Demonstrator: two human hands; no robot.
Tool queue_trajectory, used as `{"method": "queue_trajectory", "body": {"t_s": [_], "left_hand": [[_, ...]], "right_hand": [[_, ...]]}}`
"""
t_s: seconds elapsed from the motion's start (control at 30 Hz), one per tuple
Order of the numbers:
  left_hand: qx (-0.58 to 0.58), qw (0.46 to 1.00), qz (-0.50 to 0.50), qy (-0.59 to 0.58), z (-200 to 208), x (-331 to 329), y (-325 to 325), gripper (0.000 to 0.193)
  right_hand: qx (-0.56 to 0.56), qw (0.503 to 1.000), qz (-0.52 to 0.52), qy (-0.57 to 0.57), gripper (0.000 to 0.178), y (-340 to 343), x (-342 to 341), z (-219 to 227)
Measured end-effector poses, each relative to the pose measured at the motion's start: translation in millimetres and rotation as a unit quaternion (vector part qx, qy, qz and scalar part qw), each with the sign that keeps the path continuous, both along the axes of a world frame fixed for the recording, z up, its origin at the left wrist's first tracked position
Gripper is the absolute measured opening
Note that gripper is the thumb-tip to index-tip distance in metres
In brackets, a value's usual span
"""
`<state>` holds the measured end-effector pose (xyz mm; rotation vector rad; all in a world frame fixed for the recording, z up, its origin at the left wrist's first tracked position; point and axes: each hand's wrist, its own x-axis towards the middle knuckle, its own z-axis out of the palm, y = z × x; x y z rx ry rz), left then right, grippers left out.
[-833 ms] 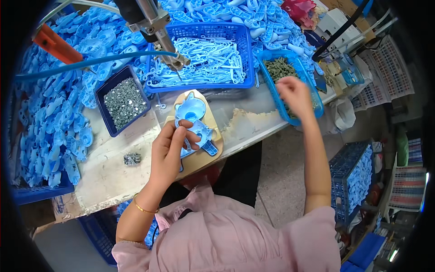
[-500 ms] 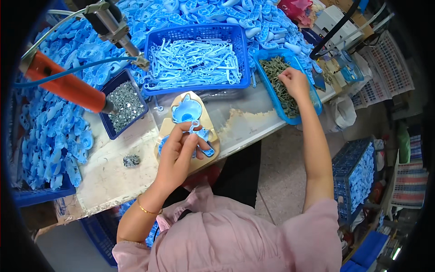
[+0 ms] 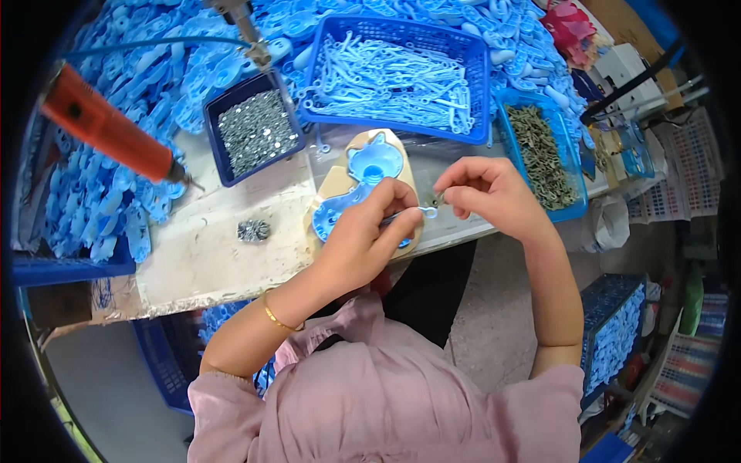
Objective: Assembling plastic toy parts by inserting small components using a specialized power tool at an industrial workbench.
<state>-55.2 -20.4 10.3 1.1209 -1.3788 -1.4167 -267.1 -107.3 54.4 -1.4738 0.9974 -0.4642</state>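
My left hand (image 3: 370, 239) is closed on a thin light-blue plastic stick with a ring end (image 3: 429, 211). The ring pokes out past its fingertips toward the right. Just beside that ring my right hand (image 3: 498, 199) is pinched around a small grey-green piece (image 3: 438, 199), mostly hidden by the fingers. Under and beyond my left hand lies a beige fixture (image 3: 330, 184). Its hollows hold a glossy blue shell part (image 3: 376, 160) and a longer blue part (image 3: 332, 212), partly covered by my hand.
A blue basket (image 3: 309, 92) of ringed sticks stands at the back. At right is a light-blue tray (image 3: 575, 208) of grey-green pieces; at left, a dark-blue bin (image 3: 220, 166) of metal bits. An orange power screwdriver (image 3: 112, 127) hangs left. Blue parts (image 3: 162, 85) heap behind.
My right hand has left the tray of grey-green pieces and come in beside my left hand, with a small piece in its fingers. The whole view has shifted.
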Motion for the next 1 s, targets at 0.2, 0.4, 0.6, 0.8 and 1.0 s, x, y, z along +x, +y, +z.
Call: {"method": "queue_trajectory", "body": {"t_s": [0.2,0.4,0.6,0.8,1.0], "left_hand": [[-0.044,0.994,0.013,-0.096,-2,11,5,0.014],[-0.103,0.98,0.001,-0.17,4,16,9,0.017],[-0.07,0.981,0.001,-0.182,-1,26,13,0.017],[-0.234,0.909,0.128,-0.32,-12,46,17,0.03],[-0.243,0.862,0.152,-0.417,-23,71,24,0.047]], "right_hand": [[0.023,0.998,0.055,-0.011,0.011,6,17,-1],[0.045,0.988,0.149,-0.004,0.013,-2,16,1],[-0.082,0.978,0.19,-0.024,0.013,5,29,-4],[-0.143,0.988,0.063,0.007,0.018,19,47,-27],[-0.043,0.996,0.073,0.005,0.025,-1,53,-58]]}}
